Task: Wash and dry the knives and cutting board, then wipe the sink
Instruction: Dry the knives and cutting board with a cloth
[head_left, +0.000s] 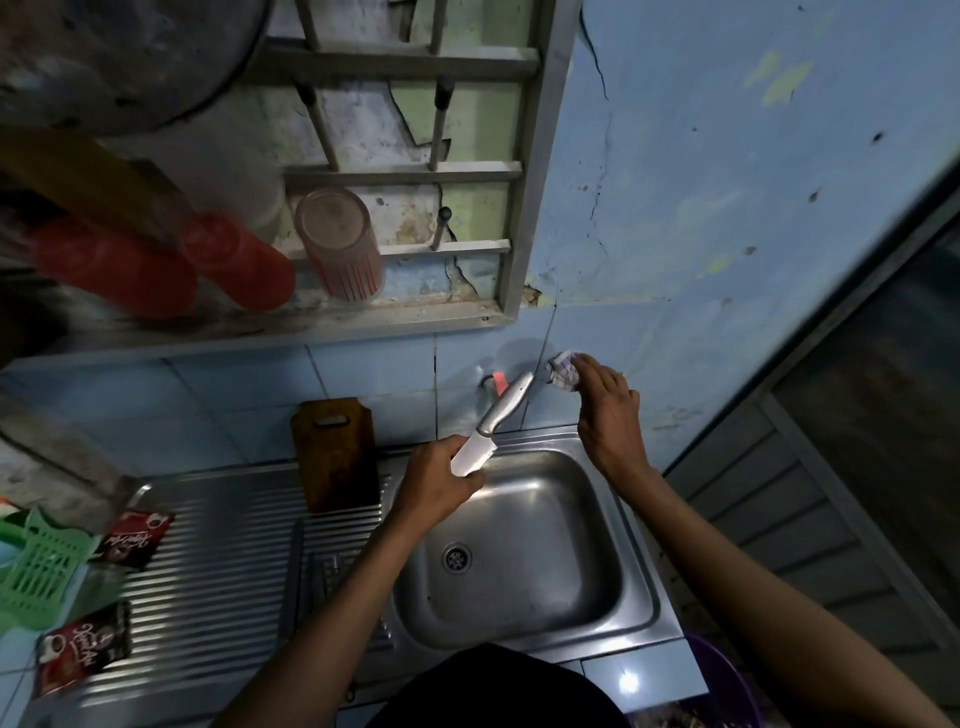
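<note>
Head view shows the left hand (439, 486) clamped round the blade end of a steel knife (493, 423), handle pointing up toward the wall tap (493, 383), above the sink's (631, 545) far rim. Right hand (605, 408) bunches a checked cloth (562, 370) just beside the handle tip; whether they touch cannot be told. Cutting board (335, 452) leans upright at the drainboard's (218, 551) far edge. Other knives, dim, lie on the drainboard near the basin. Judgement: drying under way; sink wipe outstanding.
</note>
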